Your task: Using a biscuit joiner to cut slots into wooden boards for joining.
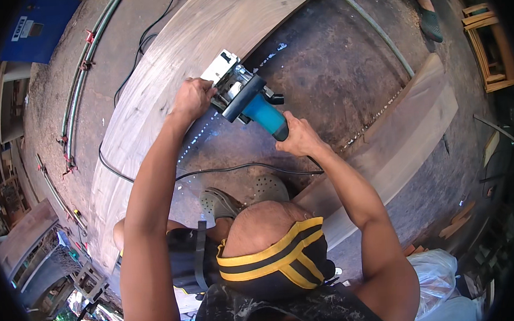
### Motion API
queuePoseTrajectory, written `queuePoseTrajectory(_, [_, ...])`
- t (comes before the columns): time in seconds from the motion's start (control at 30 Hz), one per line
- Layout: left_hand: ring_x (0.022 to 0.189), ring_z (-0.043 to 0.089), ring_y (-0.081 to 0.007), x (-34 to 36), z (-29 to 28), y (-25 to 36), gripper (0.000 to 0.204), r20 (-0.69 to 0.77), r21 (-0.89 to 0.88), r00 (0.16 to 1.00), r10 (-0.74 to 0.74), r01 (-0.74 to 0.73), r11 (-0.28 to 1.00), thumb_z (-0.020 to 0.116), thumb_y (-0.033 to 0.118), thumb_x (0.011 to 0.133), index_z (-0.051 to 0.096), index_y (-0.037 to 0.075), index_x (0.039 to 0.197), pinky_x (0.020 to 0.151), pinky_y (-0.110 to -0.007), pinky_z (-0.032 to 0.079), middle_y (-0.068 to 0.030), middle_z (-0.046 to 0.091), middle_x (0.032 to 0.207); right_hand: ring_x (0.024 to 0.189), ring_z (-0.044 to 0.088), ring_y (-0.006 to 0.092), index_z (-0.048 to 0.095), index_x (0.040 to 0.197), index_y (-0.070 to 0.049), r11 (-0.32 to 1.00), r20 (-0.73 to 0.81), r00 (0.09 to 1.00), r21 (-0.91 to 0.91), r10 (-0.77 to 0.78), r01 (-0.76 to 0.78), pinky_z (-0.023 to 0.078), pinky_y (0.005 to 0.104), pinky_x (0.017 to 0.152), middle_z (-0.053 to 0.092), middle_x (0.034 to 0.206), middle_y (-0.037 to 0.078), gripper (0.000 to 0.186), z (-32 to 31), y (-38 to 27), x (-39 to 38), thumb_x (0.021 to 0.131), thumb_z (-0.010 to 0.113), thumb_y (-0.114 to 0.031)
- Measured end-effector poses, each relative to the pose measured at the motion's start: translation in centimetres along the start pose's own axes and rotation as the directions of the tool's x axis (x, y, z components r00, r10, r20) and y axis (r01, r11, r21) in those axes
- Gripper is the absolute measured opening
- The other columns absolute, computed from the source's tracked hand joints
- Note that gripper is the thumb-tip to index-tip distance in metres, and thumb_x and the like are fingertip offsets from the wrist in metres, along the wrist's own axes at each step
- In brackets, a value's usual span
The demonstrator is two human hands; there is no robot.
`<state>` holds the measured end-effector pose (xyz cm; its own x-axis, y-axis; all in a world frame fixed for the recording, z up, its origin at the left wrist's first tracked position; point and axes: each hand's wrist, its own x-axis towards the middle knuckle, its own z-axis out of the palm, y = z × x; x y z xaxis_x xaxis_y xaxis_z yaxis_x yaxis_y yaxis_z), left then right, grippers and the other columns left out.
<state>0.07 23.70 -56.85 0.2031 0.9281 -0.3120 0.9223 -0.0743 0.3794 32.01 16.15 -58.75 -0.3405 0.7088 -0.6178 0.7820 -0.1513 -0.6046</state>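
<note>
A teal and black plate joiner (262, 113) rests with its metal fence against the inner edge of a long wooden board (162, 54). My left hand (193, 98) is closed at the fence, its fingers curled onto the metal front. The rear end of the teal body is in the grip of my right hand (300, 135), with the thumb and fingers wrapped round it. A black power cord (245, 167) runs from near my right hand to the left, over the board. The blade area is hidden between the tool and the board's edge.
A second wooden board (397, 140) lies to the right. White drips dot the stained floor (322, 68) between the boards. Long pipe clamps (84, 71) lie at the left. Another person's foot (430, 25) is at the upper right, near stacked wooden frames (491, 46).
</note>
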Motion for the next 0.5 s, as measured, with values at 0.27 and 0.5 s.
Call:
queuePoseTrajectory(0.27, [0.120,0.065,-0.0415,0.1,-0.7,-1.6,0.044,0.026,-0.087,0.999,-0.019,0.022,0.996,0.073,0.033,0.095,0.069,0.002,0.126,0.101,-0.044,0.052,-0.0263,0.067,0.130,0.104,0.067,0.0528,0.047,0.132,0.009,1.000,0.031,0.999,0.024,-0.010,0.009,0.055,0.0538,0.093,0.070,0.102,0.036,0.078,-0.6,-0.9,-0.2,0.072,0.083,-0.023])
queuePoseTrajectory(0.5, [0.119,0.065,-0.0445,0.4,-0.2,-2.5,0.047,0.116,-0.071,0.991,0.059,-0.051,0.996,0.066,0.034,0.100,0.065,-0.003,0.129,0.100,-0.046,0.051,-0.0288,0.067,0.127,0.101,0.068,0.0522,0.048,0.130,0.007,0.998,0.013,0.999,0.045,-0.034,0.033,0.054,0.0540,0.089,0.069,0.097,0.035,0.073,-0.4,-0.4,-0.1,0.071,0.082,-0.021])
